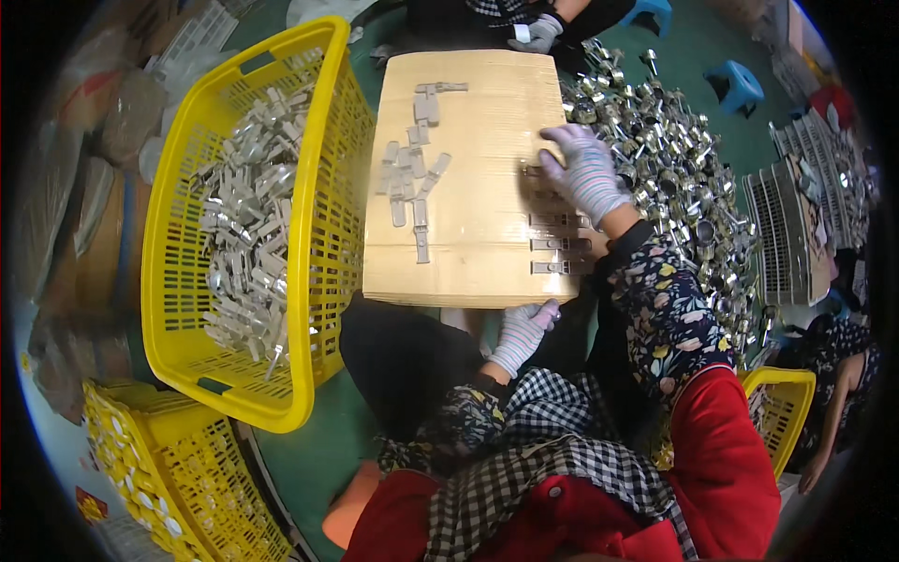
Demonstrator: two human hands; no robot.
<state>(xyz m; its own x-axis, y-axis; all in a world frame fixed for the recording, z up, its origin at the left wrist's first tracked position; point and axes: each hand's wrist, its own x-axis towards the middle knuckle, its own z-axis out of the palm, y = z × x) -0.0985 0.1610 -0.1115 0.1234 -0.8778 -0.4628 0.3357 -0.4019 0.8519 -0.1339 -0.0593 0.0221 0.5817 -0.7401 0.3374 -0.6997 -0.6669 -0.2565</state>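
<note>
Both hands wear pale striped knit gloves. My right hand (588, 176) hovers over the right side of a cardboard-topped work surface (478, 201), thumb and fingers apart, with nothing visible between them. Just below it, several flat beige-grey plastic clips (551, 244) lie in a column along the right edge. More loose plastic clips (412, 164) are scattered on the cardboard's left half. At the near edge, my left hand (524, 339) has its fingers curled together with the thumb up; whatever it may hold is hidden.
A yellow basket (304, 281) full of similar clips stands to the left. Shiny metal cup-shaped parts with stems (670, 159) are heaped on the right. Another yellow crate (206, 468) sits lower left. A co-worker's gloved hand (538, 35) shows beyond the far edge; blue stools (737, 86) stand far right.
</note>
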